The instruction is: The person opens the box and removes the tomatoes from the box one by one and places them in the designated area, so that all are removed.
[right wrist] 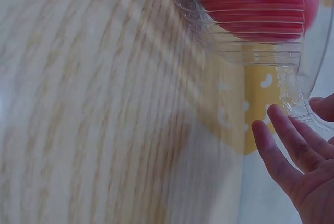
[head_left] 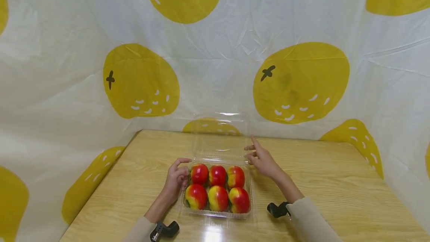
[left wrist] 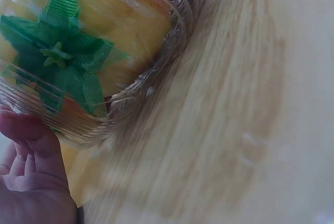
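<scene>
A clear plastic clamshell box [head_left: 218, 214] sits on the table with its lid [head_left: 220, 137] raised at the back. Inside lie several red-and-yellow artificial fruits [head_left: 218, 198] in two rows; the left wrist view shows green cloth leaves [left wrist: 57, 57] on one. My left hand [head_left: 175, 180] rests by the box's back left corner, index finger reaching along it, the others bent; a fingertip meets the ribbed wall [left wrist: 78, 130]. My right hand [head_left: 263, 159] is at the lid's lower right edge, index finger extended, thumb [right wrist: 323, 107] right at the clear edge near the hinge.
The wooden table [head_left: 336, 189] extends around the box on both sides. Behind it hangs a white curtain [head_left: 215, 81] printed with yellow fruit, its lower part meeting the table's back edge. Black wrist mounts [head_left: 164, 230] sit near both sleeves.
</scene>
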